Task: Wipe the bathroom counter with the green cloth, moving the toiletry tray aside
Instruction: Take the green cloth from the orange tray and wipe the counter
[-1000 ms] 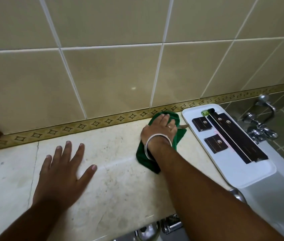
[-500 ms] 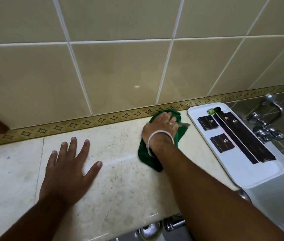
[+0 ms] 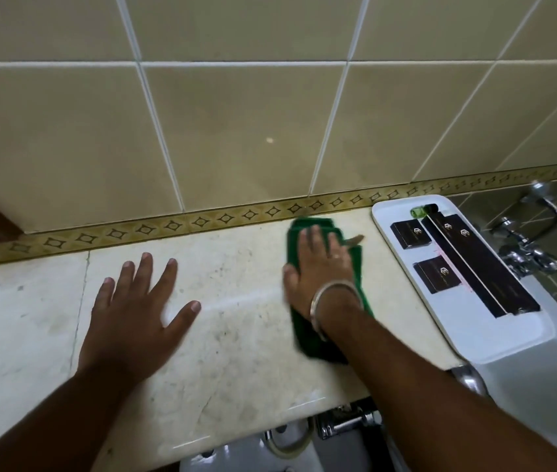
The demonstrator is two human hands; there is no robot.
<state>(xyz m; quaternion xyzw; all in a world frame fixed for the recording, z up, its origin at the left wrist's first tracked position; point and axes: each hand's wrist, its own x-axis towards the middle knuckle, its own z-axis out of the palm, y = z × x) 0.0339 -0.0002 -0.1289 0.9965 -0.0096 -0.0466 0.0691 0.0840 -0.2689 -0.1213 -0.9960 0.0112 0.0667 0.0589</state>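
My right hand (image 3: 321, 264) presses flat on the green cloth (image 3: 360, 267), which lies on the beige marble counter (image 3: 236, 335) close to the back wall. A silver bangle circles that wrist. My left hand (image 3: 137, 311) rests palm down on the counter with fingers spread, holding nothing. The white toiletry tray (image 3: 495, 338) sits at the counter's right end, to the right of the cloth, carrying black boxes (image 3: 440, 277) and a small green bottle (image 3: 418, 211).
A tiled wall with a patterned gold border (image 3: 168, 226) runs along the back of the counter. Chrome taps (image 3: 525, 253) stand right of the tray above a white tub edge. Chrome pipes (image 3: 345, 424) and a white fixture sit below the counter's front edge.
My right hand has slid the cloth a little along the back of the counter, fingers now flatter. My left hand stays planted; the view has shifted slightly.
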